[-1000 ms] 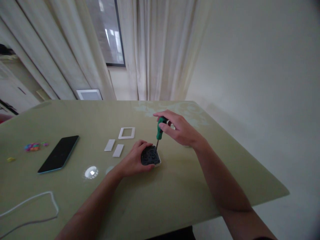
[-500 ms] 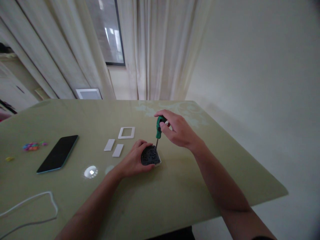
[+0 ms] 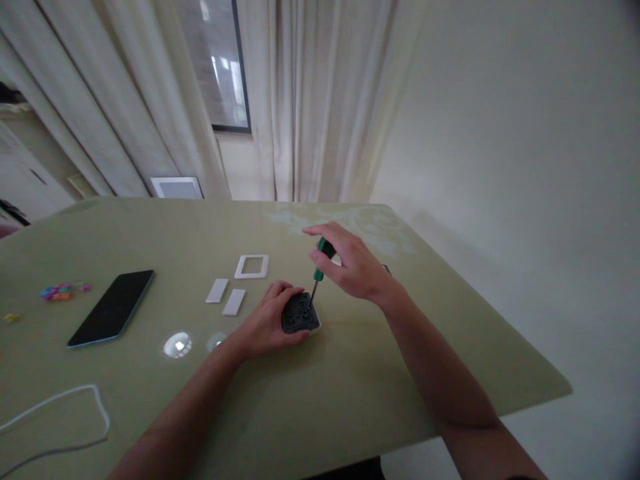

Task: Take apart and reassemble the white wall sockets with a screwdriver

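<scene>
My left hand (image 3: 273, 319) is closed around the edges of a wall switch body (image 3: 299, 313), a small squarish piece with a dark face turned up and a white rim. In my right hand (image 3: 346, 263) is a green and black screwdriver (image 3: 319, 269), its thumb against the handle and its index finger stretched out over the top. The metal shaft slants down and its tip meets the dark face near the right edge. Left of the switch body lie a white square frame (image 3: 238, 267) and two white switch plates, the nearer plate (image 3: 234, 303) and the farther plate (image 3: 217, 291).
A black tablet (image 3: 113, 308) lies on the left of the greenish table (image 3: 380, 373). Small colourful pieces (image 3: 59, 292) and a yellow one (image 3: 11, 319) are farther left. A white cable (image 3: 103, 407) loops at front left. Part of a dark object (image 3: 387, 269) shows behind my right wrist.
My right hand has shifted slightly on the screwdriver, the index finger reaching farther left and the handle leaning more to the right. My left hand keeps its hold on the switch body.
</scene>
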### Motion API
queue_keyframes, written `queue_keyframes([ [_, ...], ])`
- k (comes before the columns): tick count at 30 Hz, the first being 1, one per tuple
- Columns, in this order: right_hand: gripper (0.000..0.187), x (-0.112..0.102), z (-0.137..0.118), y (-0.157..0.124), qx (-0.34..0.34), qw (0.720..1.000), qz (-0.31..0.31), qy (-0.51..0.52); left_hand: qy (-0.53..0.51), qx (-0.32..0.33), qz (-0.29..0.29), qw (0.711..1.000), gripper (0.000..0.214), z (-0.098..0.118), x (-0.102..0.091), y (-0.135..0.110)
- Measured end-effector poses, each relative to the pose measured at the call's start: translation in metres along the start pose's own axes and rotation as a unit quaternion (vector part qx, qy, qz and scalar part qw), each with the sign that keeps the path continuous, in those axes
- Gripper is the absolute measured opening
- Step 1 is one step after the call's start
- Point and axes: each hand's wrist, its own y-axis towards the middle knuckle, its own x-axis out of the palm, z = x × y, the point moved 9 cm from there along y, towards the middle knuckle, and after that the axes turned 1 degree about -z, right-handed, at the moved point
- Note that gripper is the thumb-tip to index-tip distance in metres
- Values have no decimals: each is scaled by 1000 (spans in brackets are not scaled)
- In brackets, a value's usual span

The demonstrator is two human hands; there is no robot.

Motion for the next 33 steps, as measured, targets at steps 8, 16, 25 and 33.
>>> queue_keyframes([
  [8, 50, 3, -1, -1, 5, 993, -26, 113, 8, 5, -2, 1000, 75, 2, 0, 2],
  [16, 28, -5, -17, -3, 0, 999, -25, -42, 5, 3, 1, 1000, 75, 2, -1, 1],
  [25, 25, -23, -10, -5, 22, 995, 84, -55, -18, -3, 29, 999, 75, 2, -10, 1],
  [33, 27, -68, 9, -20, 60, 952, 299, 29, -136, -32, 89, 986, 44, -7, -41, 0],
])
